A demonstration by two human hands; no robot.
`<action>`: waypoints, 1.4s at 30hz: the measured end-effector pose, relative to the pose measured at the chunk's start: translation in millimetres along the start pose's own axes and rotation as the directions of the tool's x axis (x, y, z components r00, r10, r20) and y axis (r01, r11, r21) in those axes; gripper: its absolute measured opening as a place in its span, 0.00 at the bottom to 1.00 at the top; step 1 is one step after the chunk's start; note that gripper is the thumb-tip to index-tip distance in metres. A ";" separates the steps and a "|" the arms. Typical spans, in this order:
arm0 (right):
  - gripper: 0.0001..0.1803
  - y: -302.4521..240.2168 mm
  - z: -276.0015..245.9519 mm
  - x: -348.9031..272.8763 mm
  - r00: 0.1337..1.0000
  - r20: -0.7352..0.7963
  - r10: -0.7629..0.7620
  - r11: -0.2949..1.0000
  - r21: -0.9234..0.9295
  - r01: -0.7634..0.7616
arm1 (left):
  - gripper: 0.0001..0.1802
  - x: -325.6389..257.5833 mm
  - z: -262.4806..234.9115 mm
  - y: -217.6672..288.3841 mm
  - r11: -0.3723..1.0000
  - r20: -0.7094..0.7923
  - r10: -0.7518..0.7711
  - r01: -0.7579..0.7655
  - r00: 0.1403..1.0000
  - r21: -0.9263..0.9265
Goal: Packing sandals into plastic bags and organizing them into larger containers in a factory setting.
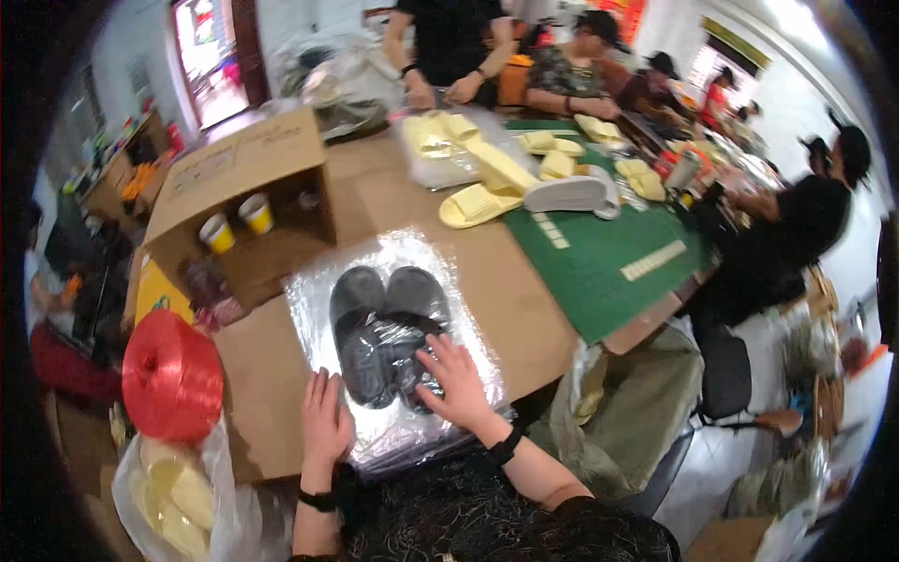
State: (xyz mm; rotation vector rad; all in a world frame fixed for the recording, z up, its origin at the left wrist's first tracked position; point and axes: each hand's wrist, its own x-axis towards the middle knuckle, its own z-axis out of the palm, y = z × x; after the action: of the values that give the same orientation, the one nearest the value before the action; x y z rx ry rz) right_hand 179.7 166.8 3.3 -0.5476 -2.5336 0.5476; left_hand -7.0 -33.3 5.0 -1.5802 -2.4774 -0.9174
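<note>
Likely positioning black slippers (358, 298) on clear plastic sheets (384, 438): right hand (459, 385) spread wide at their 4 o'clock, left hand (325, 415) loosely open at 7. Next move needs a light pinch.

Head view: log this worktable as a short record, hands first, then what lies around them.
Left hand: fingers extended, at the left edge of the clear plastic
Right hand: fingers spread over the right one of two dark slippers
Slippers: side by side on the plastic, near halves under glossy film
Left side: red twine roll; cardboard box holding two cups
Far side: yellow slippers; green mat
</note>
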 end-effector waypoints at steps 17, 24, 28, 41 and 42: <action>0.36 2.6 -21.0 16.1 0.977 0.205 -0.066 0.996 0.073 0.052 | 0.30 6.5 -21.2 -16.4 0.955 0.128 -0.108 0.138 0.986 -0.263; 0.28 23.8 -43.0 63.5 0.961 0.253 -0.113 0.990 0.106 0.088 | 0.29 26.3 -31.0 -23.8 0.990 0.272 -0.045 0.079 0.961 -0.117; 0.24 40.0 -34.2 71.3 0.958 0.273 -0.089 0.983 0.178 0.040 | 0.29 27.5 -28.1 -28.8 0.985 0.251 -0.064 0.102 0.966 -0.143; 0.20 54.1 -20.4 63.1 0.966 0.241 -0.092 0.980 0.195 0.045 | 0.22 36.6 -37.8 -33.9 0.913 0.284 -0.157 0.248 0.946 -0.324; 0.20 55.0 -19.1 60.8 0.963 0.253 -0.094 0.979 0.201 0.043 | 0.22 35.3 -37.1 -34.5 0.910 0.289 -0.169 0.262 0.942 -0.322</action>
State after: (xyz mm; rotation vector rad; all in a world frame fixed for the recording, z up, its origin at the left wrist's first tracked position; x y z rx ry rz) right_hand 156.2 246.8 15.4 -0.3323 -2.6910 0.8813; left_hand -62.2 -34.0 32.6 -1.6320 -2.8414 -1.3431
